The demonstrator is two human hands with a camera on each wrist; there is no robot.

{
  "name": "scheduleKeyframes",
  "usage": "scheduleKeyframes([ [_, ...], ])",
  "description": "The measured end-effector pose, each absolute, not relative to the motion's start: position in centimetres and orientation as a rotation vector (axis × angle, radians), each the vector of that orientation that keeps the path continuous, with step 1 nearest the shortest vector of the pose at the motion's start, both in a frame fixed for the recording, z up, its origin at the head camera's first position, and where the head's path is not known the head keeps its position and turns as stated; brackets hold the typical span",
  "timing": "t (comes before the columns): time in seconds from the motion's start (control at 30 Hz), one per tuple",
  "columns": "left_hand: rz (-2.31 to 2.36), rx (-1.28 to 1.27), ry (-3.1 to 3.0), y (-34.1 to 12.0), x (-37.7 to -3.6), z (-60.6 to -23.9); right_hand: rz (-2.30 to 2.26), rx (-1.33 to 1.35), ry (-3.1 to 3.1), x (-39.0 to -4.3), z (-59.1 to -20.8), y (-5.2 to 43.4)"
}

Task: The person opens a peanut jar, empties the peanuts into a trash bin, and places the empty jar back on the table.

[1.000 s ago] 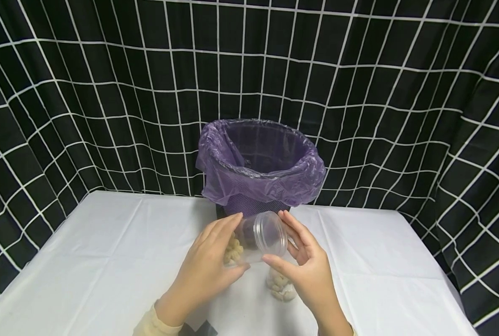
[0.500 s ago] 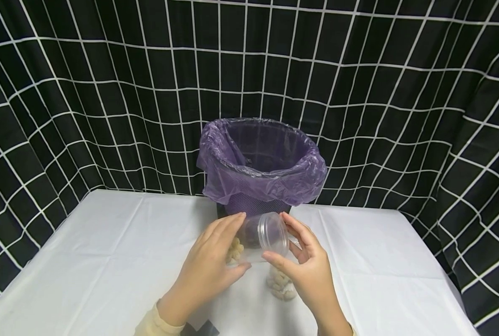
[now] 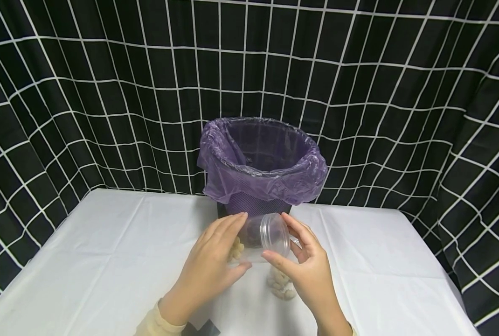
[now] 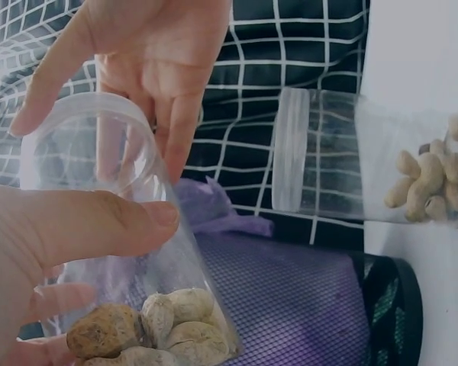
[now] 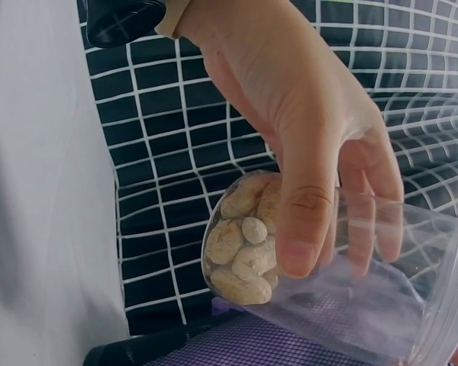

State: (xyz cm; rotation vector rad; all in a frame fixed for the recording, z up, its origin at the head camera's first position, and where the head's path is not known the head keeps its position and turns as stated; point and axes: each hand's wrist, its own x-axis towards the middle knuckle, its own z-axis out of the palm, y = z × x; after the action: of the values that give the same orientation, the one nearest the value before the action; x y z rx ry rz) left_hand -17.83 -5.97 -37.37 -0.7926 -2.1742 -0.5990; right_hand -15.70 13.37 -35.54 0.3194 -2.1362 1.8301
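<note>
A clear plastic jar [image 3: 251, 235] lies tilted on its side in the air before the bin, held between both hands. Unshelled peanuts [image 4: 179, 328] are gathered at its base end. My left hand [image 3: 207, 256] grips the jar near the base, thumb along the near side. My right hand [image 3: 310, 261] holds the clear lid end [image 3: 276, 233], with thumb and fingers on opposite sides of its rim. Below, on the table, stands a second clear jar [image 4: 332, 152] with peanuts [image 3: 280, 284] at its bottom; the right hand partly hides it in the head view.
Behind the hands stands a mesh bin with a purple liner [image 3: 262, 186] folded over its rim. A white cloth [image 3: 107, 261] covers the table. Black curtains with a white grid [image 3: 149, 102] enclose the back and sides. A dark object [image 3: 207, 329] shows at the front edge.
The jar and left hand have shifted very slightly to the right. Both hands keep their hold on the jar and lid; the second jar stays in place.
</note>
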Motion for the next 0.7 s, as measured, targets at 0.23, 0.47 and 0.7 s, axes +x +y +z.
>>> scheduleKeyframes([
  [0.23, -0.597, -0.799, -2.146, -5.96, -17.93, -37.49, 1.84, 0.319, -2.134, -15.66, -35.51, 13.42],
  [0.47, -0.603, -0.807, -2.103, -5.96, -17.88, -37.39, 1.843, 0.368, -2.111, -15.62, -35.6, 13.46],
  [0.7, -0.645, -0.816, -2.126, -5.99, -17.76, -37.33, 1.83, 0.466, -2.07, -15.57, -35.68, 13.65],
])
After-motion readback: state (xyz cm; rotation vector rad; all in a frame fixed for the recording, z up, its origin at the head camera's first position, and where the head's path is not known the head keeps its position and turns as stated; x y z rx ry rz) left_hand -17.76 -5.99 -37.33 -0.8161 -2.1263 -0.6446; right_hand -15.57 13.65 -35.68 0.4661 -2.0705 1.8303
